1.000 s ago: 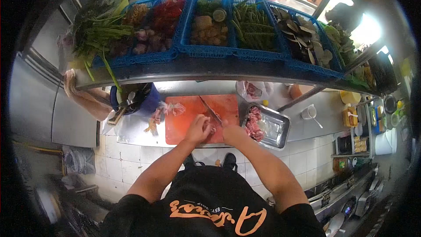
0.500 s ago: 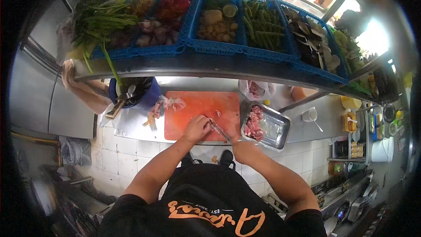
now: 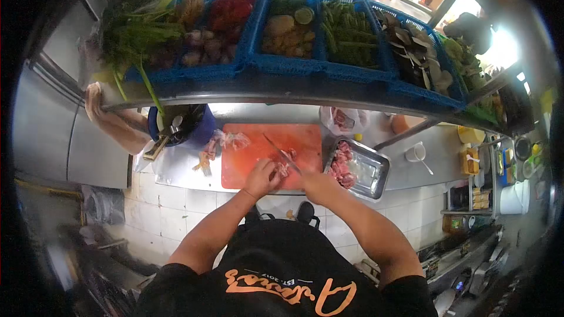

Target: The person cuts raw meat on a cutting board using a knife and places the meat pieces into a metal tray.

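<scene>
My right hand (image 3: 318, 187) is closed round the handle of a knife (image 3: 280, 152), whose blade points away and to the left over the orange cutting board (image 3: 247, 151). Beside the blade, my left hand (image 3: 264, 176) has its fingers curled onto a piece of raw meat (image 3: 283, 169). Another small bit of meat lies just past the blade, to its right. Cut meat pieces (image 3: 342, 167) fill the left side of a metal tray (image 3: 371, 179), which stands right of the board.
A plastic bag of meat (image 3: 342, 119) sits behind the tray. Left of the board are a crumpled plastic bag (image 3: 232, 140) and a blue bucket (image 3: 198, 127) of utensils. Blue vegetable baskets (image 3: 291, 66) line the shelf (image 3: 282, 90) overhead. A white cup (image 3: 416, 152) stands at right.
The knife blade has swung away from my left hand and now points farther up the board. Cut meat shows more plainly beside my left fingers. My right hand has shifted slightly left.
</scene>
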Action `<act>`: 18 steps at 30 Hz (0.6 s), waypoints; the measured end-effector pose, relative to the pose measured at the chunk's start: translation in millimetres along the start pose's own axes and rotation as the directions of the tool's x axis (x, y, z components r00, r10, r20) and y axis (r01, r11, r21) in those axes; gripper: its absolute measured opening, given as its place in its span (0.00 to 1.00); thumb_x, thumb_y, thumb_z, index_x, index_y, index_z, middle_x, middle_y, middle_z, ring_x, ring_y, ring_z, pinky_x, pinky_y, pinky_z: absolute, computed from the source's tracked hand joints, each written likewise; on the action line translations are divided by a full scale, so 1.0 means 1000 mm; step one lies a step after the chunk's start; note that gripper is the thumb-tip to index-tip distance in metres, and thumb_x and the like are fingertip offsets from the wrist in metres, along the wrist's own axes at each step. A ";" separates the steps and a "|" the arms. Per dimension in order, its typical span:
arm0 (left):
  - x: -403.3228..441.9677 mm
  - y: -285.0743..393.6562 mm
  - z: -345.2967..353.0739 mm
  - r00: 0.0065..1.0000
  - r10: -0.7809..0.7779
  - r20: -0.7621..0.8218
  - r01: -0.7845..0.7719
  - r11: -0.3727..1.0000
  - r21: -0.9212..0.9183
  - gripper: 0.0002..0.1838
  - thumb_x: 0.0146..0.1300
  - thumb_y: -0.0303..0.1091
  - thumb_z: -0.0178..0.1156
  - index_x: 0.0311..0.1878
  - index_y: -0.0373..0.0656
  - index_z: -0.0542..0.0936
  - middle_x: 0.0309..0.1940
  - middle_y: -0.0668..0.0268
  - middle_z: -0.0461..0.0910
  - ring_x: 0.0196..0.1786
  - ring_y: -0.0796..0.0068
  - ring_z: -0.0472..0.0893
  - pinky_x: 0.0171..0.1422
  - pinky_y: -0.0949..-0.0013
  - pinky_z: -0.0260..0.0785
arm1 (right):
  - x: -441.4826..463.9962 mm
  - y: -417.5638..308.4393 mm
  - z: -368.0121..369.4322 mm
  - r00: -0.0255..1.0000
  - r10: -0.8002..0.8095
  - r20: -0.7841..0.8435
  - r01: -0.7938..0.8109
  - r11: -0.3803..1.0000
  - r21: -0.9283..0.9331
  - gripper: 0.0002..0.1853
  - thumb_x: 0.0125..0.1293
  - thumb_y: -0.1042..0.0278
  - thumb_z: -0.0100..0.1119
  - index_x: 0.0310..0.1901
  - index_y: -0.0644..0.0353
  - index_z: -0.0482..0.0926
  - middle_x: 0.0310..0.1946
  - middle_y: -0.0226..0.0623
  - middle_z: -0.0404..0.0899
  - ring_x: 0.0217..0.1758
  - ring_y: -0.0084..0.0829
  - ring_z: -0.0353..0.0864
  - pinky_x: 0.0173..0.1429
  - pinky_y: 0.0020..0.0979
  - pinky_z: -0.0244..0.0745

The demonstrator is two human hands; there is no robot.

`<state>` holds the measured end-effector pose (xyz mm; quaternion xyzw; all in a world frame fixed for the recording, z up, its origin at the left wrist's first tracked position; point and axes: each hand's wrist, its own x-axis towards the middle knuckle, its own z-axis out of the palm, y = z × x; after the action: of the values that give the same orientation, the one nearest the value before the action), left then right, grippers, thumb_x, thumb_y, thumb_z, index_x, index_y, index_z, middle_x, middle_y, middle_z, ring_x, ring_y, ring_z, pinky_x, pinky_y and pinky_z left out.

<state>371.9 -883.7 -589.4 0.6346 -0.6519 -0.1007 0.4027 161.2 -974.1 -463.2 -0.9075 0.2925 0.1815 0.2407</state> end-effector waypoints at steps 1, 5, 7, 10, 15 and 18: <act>-0.002 0.001 -0.002 0.999 0.036 0.015 -0.036 0.999 0.022 0.10 0.58 0.32 0.65 0.41 0.41 0.79 0.37 0.57 0.79 0.45 0.51 0.80 0.53 0.52 0.73 | -0.011 -0.003 0.003 1.000 -0.001 0.001 0.001 1.000 0.010 0.16 0.66 0.69 0.55 0.53 0.66 0.74 0.39 0.57 0.86 0.43 0.57 0.87 0.44 0.54 0.82; -0.003 -0.007 0.006 0.998 0.041 0.041 -0.043 0.998 0.046 0.09 0.57 0.31 0.66 0.41 0.41 0.79 0.37 0.58 0.79 0.43 0.53 0.80 0.51 0.54 0.73 | -0.038 -0.024 -0.001 0.996 0.084 -0.014 -0.083 0.995 0.049 0.12 0.64 0.73 0.52 0.46 0.70 0.77 0.36 0.60 0.85 0.42 0.59 0.87 0.45 0.56 0.81; -0.004 -0.007 0.008 0.998 0.047 0.031 -0.048 0.998 0.029 0.09 0.57 0.31 0.66 0.39 0.42 0.79 0.36 0.59 0.79 0.43 0.54 0.80 0.50 0.54 0.73 | -0.033 -0.020 0.009 0.992 0.117 0.048 -0.122 0.987 0.109 0.12 0.65 0.74 0.51 0.47 0.70 0.75 0.37 0.61 0.85 0.42 0.60 0.87 0.46 0.55 0.81; -0.004 -0.006 0.005 0.997 0.041 0.063 -0.043 0.998 0.034 0.08 0.57 0.32 0.66 0.39 0.43 0.79 0.34 0.60 0.78 0.42 0.54 0.80 0.49 0.53 0.73 | -0.013 -0.018 0.033 0.988 0.139 0.072 -0.150 0.970 0.189 0.14 0.66 0.73 0.49 0.51 0.71 0.71 0.37 0.63 0.84 0.42 0.61 0.86 0.47 0.55 0.80; -0.001 -0.002 0.000 0.996 0.037 0.081 -0.036 0.999 -0.011 0.08 0.57 0.32 0.64 0.39 0.43 0.80 0.36 0.59 0.80 0.42 0.52 0.81 0.49 0.52 0.73 | 0.055 0.002 0.094 0.986 0.043 -0.163 -0.021 0.990 0.136 0.18 0.67 0.72 0.50 0.56 0.71 0.68 0.38 0.61 0.85 0.43 0.59 0.87 0.49 0.55 0.80; 0.003 0.010 -0.014 0.997 -0.015 0.080 0.017 1.000 -0.021 0.07 0.58 0.31 0.63 0.40 0.43 0.80 0.37 0.57 0.81 0.43 0.51 0.81 0.50 0.52 0.73 | 0.047 -0.009 0.038 0.997 0.026 -0.078 -0.016 0.992 0.126 0.19 0.66 0.73 0.51 0.57 0.71 0.69 0.38 0.61 0.85 0.44 0.59 0.87 0.49 0.55 0.80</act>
<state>373.4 -879.7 -572.5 0.6308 -0.6612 -0.1363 0.3825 195.5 -967.1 -513.5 -0.8940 0.3222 0.1291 0.2832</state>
